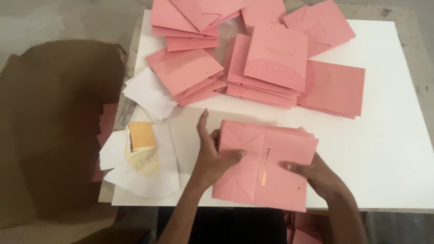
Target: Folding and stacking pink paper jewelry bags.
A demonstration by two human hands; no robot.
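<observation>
Head view — both hands [212,156] [316,174] hold pink paper bag [264,165].

There is only one view, from a camera on the person's head. It looks steeply down and forward at the white table [384,149] from close range, and the floor shows around the edges.
</observation>
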